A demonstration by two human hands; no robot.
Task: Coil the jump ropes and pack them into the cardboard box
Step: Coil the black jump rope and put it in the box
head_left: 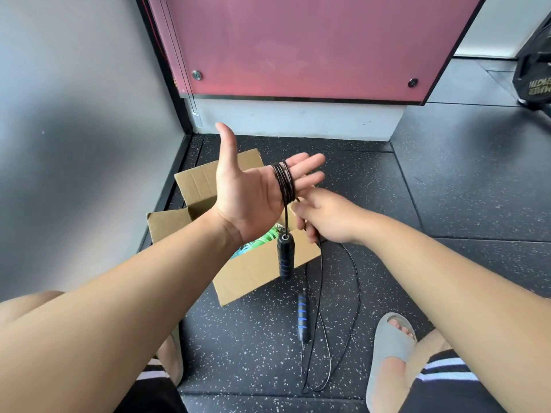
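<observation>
My left hand (pixel 250 186) is held up flat, palm toward me, fingers straight and thumb out. Several turns of a thin black jump rope (pixel 284 181) are wound around its four fingers. One black handle with blue rings (pixel 284 256) hangs from the coil below the palm. My right hand (pixel 325 217) pinches the rope just under the left hand's fingers. The loose rope (pixel 356 281) trails down to the floor in a long loop. The second handle (pixel 302 318) lies on the floor. The open cardboard box (pixel 253 272) sits behind my hands, with green rope (pixel 267 238) inside.
The floor (pixel 447 204) is black speckled rubber matting. A grey wall (pixel 74 129) runs along the left and a pink panel (pixel 298 46) stands behind the box. A black bag (pixel 533 76) sits at the far right. My foot in a grey slipper (pixel 387 353) is at the lower right.
</observation>
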